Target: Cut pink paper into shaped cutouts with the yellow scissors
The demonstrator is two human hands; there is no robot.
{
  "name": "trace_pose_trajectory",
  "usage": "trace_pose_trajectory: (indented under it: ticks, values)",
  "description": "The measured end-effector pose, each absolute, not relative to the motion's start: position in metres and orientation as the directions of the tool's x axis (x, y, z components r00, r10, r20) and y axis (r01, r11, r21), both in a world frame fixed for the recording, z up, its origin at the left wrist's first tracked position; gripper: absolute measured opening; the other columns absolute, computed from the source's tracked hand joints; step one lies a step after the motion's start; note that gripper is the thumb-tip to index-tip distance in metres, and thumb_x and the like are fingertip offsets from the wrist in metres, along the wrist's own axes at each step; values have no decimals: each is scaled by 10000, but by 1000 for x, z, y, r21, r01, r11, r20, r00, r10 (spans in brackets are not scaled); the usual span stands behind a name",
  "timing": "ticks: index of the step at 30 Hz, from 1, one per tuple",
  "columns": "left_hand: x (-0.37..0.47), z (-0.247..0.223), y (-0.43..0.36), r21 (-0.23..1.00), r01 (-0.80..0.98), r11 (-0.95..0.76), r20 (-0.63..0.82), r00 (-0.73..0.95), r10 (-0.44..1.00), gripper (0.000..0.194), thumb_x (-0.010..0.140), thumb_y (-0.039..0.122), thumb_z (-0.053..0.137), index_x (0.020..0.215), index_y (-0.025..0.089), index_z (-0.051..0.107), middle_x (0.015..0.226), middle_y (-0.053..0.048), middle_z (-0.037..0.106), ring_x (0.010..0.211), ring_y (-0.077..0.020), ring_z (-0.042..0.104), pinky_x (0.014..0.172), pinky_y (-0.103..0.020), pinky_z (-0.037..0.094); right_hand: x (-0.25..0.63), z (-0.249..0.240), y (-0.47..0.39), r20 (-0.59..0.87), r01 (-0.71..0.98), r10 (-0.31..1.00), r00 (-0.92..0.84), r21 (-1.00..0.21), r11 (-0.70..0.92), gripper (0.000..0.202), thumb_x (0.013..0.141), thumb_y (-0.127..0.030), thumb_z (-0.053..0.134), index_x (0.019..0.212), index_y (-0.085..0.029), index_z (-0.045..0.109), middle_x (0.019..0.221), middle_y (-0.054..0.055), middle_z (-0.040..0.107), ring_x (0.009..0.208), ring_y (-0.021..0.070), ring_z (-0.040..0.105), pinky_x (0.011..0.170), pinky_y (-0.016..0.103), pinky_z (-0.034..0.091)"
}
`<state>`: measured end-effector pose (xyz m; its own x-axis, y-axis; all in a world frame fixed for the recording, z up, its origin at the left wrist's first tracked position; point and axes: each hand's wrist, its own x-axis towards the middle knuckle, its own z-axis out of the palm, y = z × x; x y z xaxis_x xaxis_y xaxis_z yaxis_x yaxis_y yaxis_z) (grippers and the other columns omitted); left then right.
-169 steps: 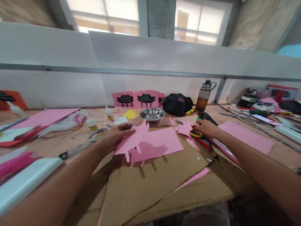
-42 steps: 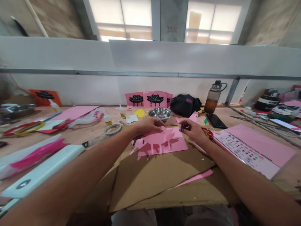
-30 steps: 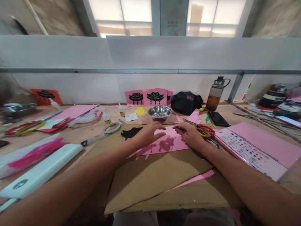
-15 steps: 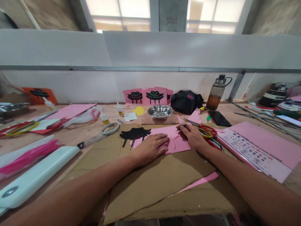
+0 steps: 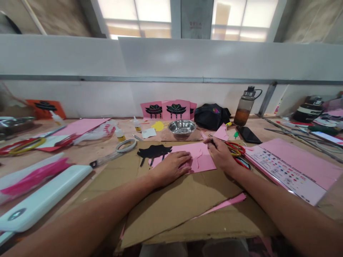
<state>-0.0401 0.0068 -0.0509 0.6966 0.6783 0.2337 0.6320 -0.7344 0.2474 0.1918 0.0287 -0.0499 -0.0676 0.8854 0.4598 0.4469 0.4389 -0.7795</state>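
My left hand (image 5: 174, 163) lies flat, fingers stretched out, on a sheet of pink paper (image 5: 205, 163). A narrow strip of pink paper (image 5: 198, 160) is on that sheet, to the right of my fingers. Closed around a thin dark tool (image 5: 211, 141), my right hand (image 5: 222, 155) rests at the sheet's right edge; the tool's kind cannot be made out. To the left of the sheet, partly over it, is a black paper cutout (image 5: 154, 151) shaped like a roofed gateway. Brown cardboard (image 5: 171, 208) lies beneath everything here.
Red-handled scissors (image 5: 237, 147) lie beside my right hand. Behind are a steel bowl (image 5: 182, 127), a black cloth bundle (image 5: 211, 117), a drink bottle (image 5: 244, 106) and a phone (image 5: 249, 134). Left stand glue bottles (image 5: 120, 135) near a tape roll (image 5: 125, 146); a white long device (image 5: 45, 198) is nearer.
My right hand has shifted slightly right, away from the pink strip, with the dark tool still in it. My left hand stays in place on the paper.
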Motion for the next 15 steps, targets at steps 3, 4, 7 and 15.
trace_pose_trajectory:
  ticks: [3, 4, 7, 15]
  values:
    - [-44, -53, 13, 244, 644, -725, 300, 660, 688, 390, 973, 399, 469, 1251, 193, 648, 1379, -105, 614, 1285, -234, 545, 1098, -387, 429, 185, -48, 17, 446, 620, 858, -254, -606, 499, 391, 835, -255, 540, 1206, -156, 610, 1072, 102, 694, 924, 205, 625, 867, 356, 473]
    - [-47, -53, 17, 240, 656, -716, 333, 637, 695, 380, 979, 386, 452, 1234, 194, 657, 1386, -101, 610, 1305, -234, 527, 1107, -394, 420, 184, -49, 15, 420, 656, 861, -287, -568, 496, 438, 842, -263, 561, 1265, -155, 593, 1139, 115, 688, 972, 216, 630, 895, 366, 474]
    - [-62, -48, 28, 229, 727, -647, 377, 547, 747, 409, 1004, 367, 374, 1207, 173, 671, 1334, -99, 646, 1305, -230, 525, 1109, -400, 408, 182, -53, 12, 344, 731, 877, -336, -493, 473, 446, 882, -300, 564, 1292, -131, 604, 1253, 153, 659, 1104, 251, 620, 972, 404, 464]
    - [-107, -44, 50, 181, 833, -522, 200, 489, 849, 476, 998, 403, 326, 1172, 147, 688, 1284, -108, 680, 1190, -238, 607, 1064, -393, 427, 187, -58, 23, 265, 772, 841, -473, -335, 540, 345, 927, -292, 524, 1159, -121, 714, 1201, 177, 689, 1101, 279, 641, 1002, 426, 464]
